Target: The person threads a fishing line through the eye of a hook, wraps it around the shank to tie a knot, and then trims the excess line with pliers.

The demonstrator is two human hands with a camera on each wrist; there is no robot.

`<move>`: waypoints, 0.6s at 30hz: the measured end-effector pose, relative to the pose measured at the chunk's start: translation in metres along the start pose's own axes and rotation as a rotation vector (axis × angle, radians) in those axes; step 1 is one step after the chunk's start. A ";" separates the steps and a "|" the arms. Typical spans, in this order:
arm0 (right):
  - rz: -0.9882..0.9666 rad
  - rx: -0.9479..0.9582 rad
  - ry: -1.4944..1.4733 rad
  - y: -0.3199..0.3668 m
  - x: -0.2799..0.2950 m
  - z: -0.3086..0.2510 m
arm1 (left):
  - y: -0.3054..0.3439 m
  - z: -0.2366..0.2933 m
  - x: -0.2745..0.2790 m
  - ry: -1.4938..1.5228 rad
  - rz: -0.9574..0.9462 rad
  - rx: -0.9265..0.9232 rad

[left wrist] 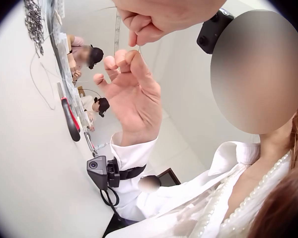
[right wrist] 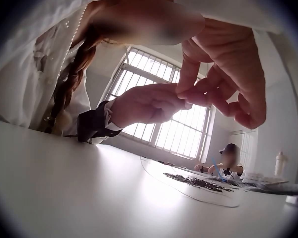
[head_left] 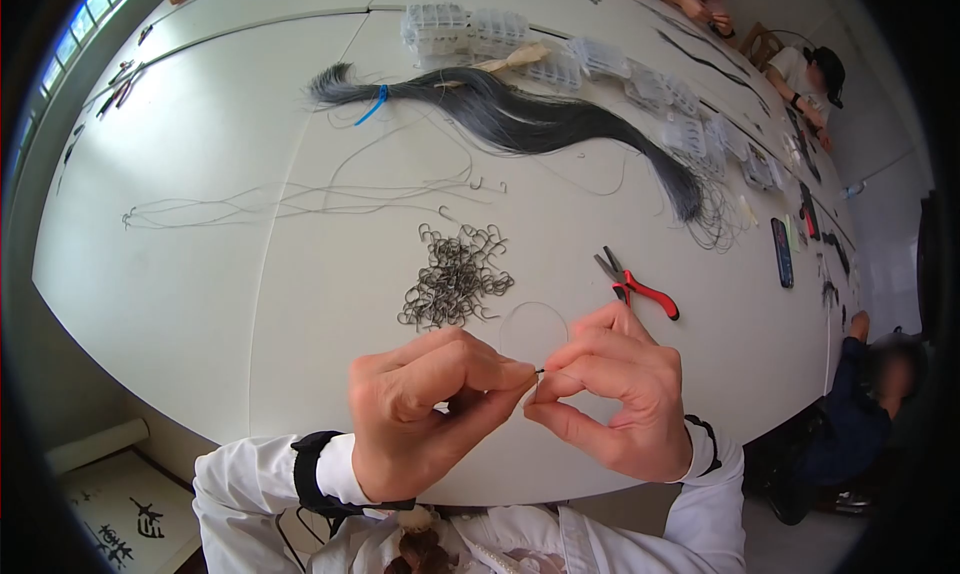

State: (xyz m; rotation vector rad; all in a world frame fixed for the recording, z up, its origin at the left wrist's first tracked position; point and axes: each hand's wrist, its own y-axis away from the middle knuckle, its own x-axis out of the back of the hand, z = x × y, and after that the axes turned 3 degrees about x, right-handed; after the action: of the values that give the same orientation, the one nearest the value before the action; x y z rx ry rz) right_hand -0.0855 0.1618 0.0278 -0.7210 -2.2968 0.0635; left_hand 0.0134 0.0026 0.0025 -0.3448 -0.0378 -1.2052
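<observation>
My left hand (head_left: 425,399) pinches a fish hook between thumb and forefinger. Only a small dark end of the hook (head_left: 540,371) shows at the fingertips. Close beside it, my right hand (head_left: 630,399) pinches a thin fishing line, with thumb and forefinger bent into a ring. The line (head_left: 533,304) loops up over the table from between the hands. In the right wrist view the fingertips of the left hand (right wrist: 146,105) and right hand (right wrist: 228,64) meet in the air above the table. A pile of dark fish hooks (head_left: 455,279) lies just beyond the left hand.
Red-handled pliers (head_left: 640,286) lie beyond the right hand. Farther back stretches a bundle of dark line (head_left: 510,114) with a blue tie (head_left: 372,106), before clear plastic boxes (head_left: 600,57). Tied lines (head_left: 300,202) spread left. A phone (head_left: 782,253) lies right; other people sit around.
</observation>
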 end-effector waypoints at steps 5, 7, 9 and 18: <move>0.111 0.140 0.241 0.007 -0.003 -0.009 | 0.000 -0.002 -0.003 -0.087 0.042 -0.066; 0.200 0.262 0.521 0.011 -0.004 -0.011 | 0.001 0.000 -0.003 -0.118 0.021 -0.079; 0.214 0.331 0.603 0.010 -0.001 -0.012 | 0.001 -0.001 -0.003 -0.134 0.006 -0.086; 0.165 0.375 0.715 0.007 0.015 -0.013 | -0.001 -0.001 -0.004 -0.088 -0.100 -0.138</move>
State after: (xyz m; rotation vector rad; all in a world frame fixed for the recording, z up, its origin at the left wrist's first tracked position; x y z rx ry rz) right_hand -0.0821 0.1729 0.0450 -0.6064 -1.4875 0.2605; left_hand 0.0105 0.0059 0.0014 -0.5226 -0.0486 -1.2939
